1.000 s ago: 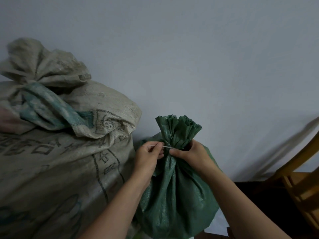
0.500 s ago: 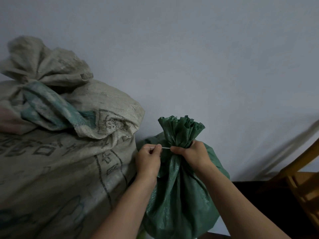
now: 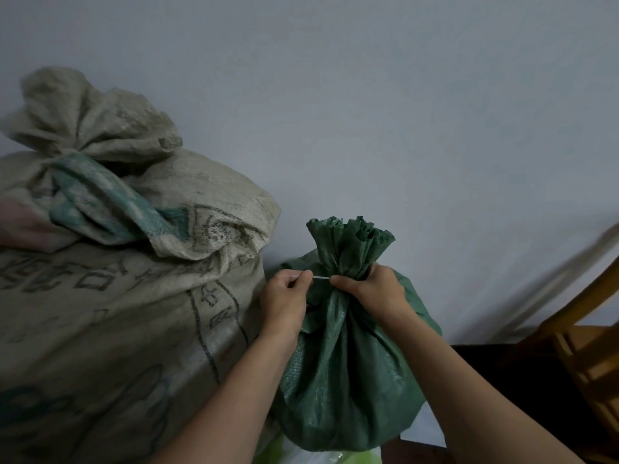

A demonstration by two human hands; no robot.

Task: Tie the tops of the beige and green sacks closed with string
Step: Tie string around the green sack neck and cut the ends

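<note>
A small green woven sack (image 3: 348, 373) stands in the lower middle, its top gathered into a ruffled neck. My right hand (image 3: 371, 289) grips that neck from the right. My left hand (image 3: 284, 293) pinches a thin white string (image 3: 321, 278), which runs taut from its fingertips to the neck at my right thumb. A large beige printed sack (image 3: 110, 323) fills the left side. Its top (image 3: 83, 122) is bunched and cinched; no string is visible on it.
A pale wall (image 3: 402, 112) rises right behind both sacks. A wooden chair (image 3: 589, 346) stands at the right edge. Something light green and white (image 3: 321, 458) shows under the green sack at the bottom edge.
Both hands keep the same hold on string and neck. The view has shifted slightly, so the sacks sit a little further right in the frame.
</note>
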